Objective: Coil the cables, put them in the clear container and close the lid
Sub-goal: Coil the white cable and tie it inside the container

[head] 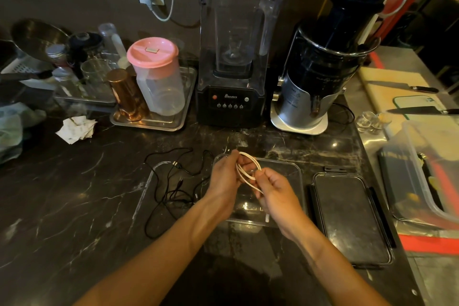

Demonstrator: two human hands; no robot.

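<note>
Left hand: my left hand (pixel 227 174), centre of the frame, has its fingers curled round the loops of the white cable (pixel 248 169)
Right hand: my right hand (pixel 275 191) pinches the loose run of the same cable just beside the coil
White cable: held in the air above the clear container (pixel 293 169), its free end hanging down inside it
Black cables: the black cables (pixel 173 181) lie tangled on the dark counter (pixel 74 206), left of centre, uncoiled
Lid: the lid (pixel 352 218) lies flat to the right of the container, apart from it
Risk: I judge the loops could spring open if my left grip slackens; the dangling end could snag on the container rim
Risk two: dragging the black tangle could pull it over the near counter edge
Room: open counter in the lower left; blender (pixel 231 57) and juicer (pixel 320 69) stand close behind, so little room upward in the frame
</note>
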